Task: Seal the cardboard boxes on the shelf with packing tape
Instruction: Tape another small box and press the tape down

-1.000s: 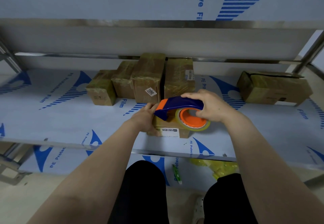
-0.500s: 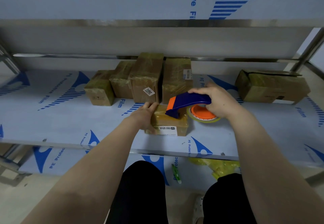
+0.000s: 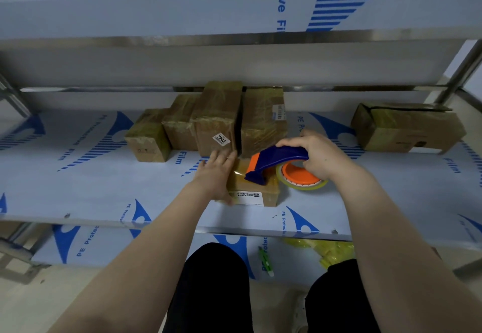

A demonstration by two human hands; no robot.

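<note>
Our right hand point(image 3: 320, 158) grips the tape dispenser point(image 3: 276, 160), nose down on the small cardboard box point(image 3: 250, 189), which lies crosswise, just right of our flat, pressing left hand point(image 3: 216, 173).

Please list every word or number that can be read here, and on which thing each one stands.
"7202": white sticker on the tall taped box.
"PE Protec": blue print on the middle shelf film.
"Film": the same film, beside the boxes.
"tive Fi": cut-off print on the upper shelf film.
Too small to read: label on the small box under the left hand; barcode label on the back box.
</note>
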